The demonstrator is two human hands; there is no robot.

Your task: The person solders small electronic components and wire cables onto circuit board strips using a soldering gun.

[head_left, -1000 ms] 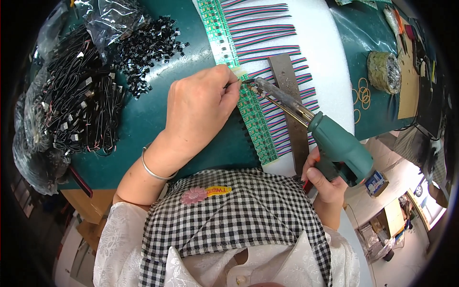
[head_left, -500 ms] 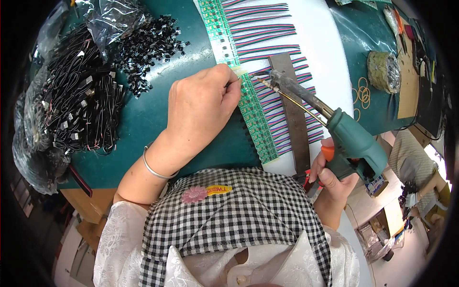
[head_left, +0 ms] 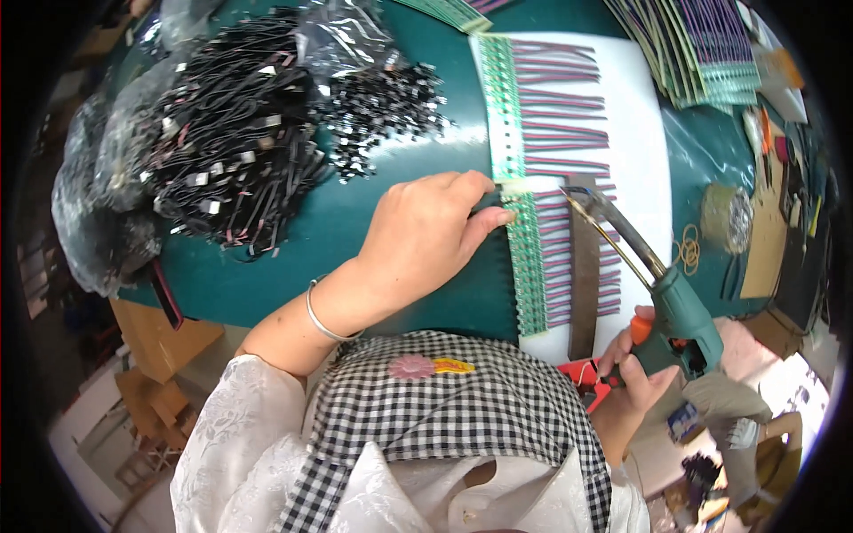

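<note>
Green circuit board strips (head_left: pixel 526 266) with striped coloured wires (head_left: pixel 564 108) lie on a white pad (head_left: pixel 641 133). A brown flat bar (head_left: pixel 584 284) rests across the lower wires. At the boards' left edge is my left hand (head_left: pixel 431 233), thumb apart from the curled forefinger and its tip touching the edge. A small dark spot by the forefinger is too small to name. My right hand (head_left: pixel 633 373) is wrapped round the handle of a green soldering gun (head_left: pixel 682 318) with an orange trigger. Its tip hovers over the wires, just right of the boards.
Black cables (head_left: pixel 231 142) and small black connectors (head_left: pixel 378 111) are heaped at the left. Stacked wired boards (head_left: pixel 689 53) lie at the far right, above a roll of tape (head_left: pixel 727 218) and rubber bands (head_left: pixel 688 250). Another person's arm (head_left: pixel 782 431) shows at lower right.
The view has shifted, so the bench appears farther right and lower. My left thumb has parted from the forefinger. The soldering gun stays in my right hand, its tip still near the boards.
</note>
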